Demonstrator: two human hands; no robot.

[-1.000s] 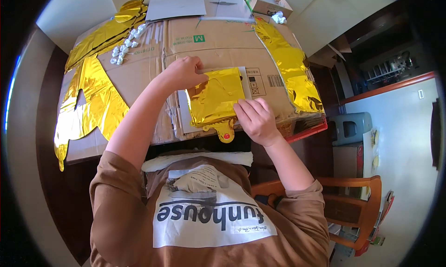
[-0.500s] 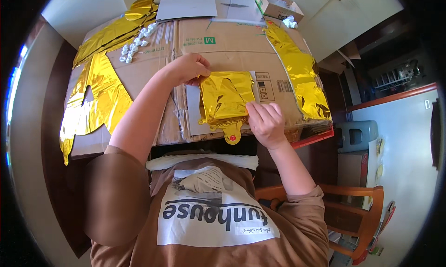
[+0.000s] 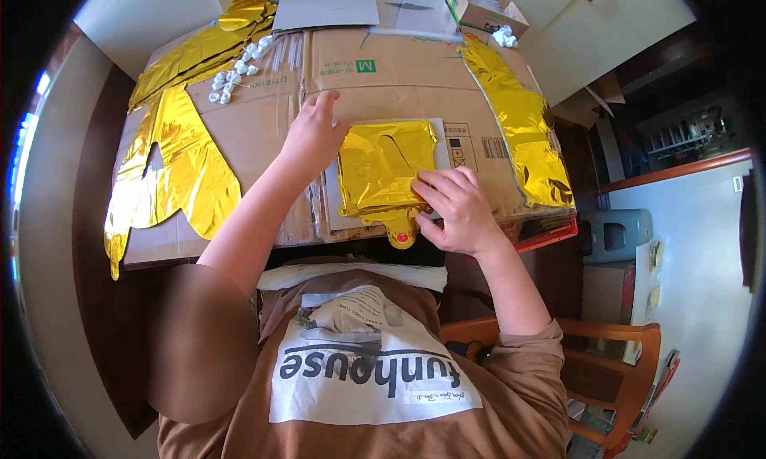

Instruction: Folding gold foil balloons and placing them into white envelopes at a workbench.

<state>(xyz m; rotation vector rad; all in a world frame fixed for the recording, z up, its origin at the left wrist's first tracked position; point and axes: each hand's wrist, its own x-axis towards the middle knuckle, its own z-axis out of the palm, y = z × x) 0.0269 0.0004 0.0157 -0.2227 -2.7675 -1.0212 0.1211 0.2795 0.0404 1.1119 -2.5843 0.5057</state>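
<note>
A gold foil balloon (image 3: 383,168), folded into a rough square, lies on a pale sheet (image 3: 438,130) on top of a cardboard sheet. Its short tab with a red dot hangs toward me at the near edge. My left hand (image 3: 315,130) is just beyond its far left corner, fingers bent and apart, holding nothing. On the right, the fingers of my right hand (image 3: 459,213) rest on the foil's near right corner. The right thumb is spread away from them, beside the tab.
Flat gold foil balloons lie at the left (image 3: 171,172) and right (image 3: 523,128), with more foil (image 3: 199,56) at the far left. White curled pieces (image 3: 231,80) and thin white sticks (image 3: 287,53) are nearby. White sheets (image 3: 327,8) and an open box (image 3: 485,12) stand at the back.
My left hand has let go of the foil's far left corner and moved slightly away. My right fingers have opened from a pinch and spread onto the near right corner.
</note>
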